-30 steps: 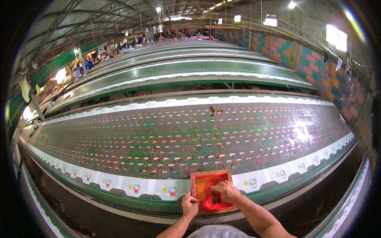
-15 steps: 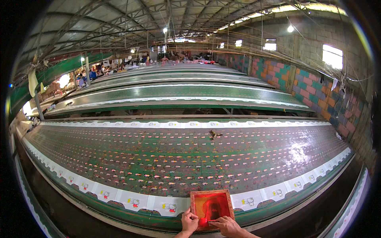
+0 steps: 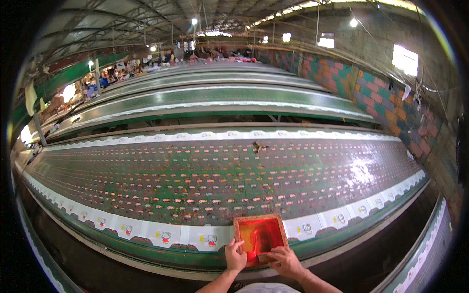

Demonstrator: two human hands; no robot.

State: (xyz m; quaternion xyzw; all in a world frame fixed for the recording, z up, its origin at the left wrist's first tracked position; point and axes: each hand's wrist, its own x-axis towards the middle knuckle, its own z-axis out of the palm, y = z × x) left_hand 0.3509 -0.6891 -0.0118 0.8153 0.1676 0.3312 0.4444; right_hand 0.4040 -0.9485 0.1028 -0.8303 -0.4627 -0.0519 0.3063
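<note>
A shallow rectangular wooden frame (image 3: 257, 217), its rim stained reddish, lies flat over the white strip at the green table's near edge, turned slightly askew. Red ink (image 3: 267, 228) coats much of its inside, leaving a yellowish patch at left and a darker patch toward the right. At its near end sits what seems a squeegee (image 3: 264, 259), mostly hidden by fingers.

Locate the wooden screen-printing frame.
In the head view, the wooden screen-printing frame sits low, just right of centre, at the near edge of the printing table, left hand at its left side, right hand at its lower right.
</note>
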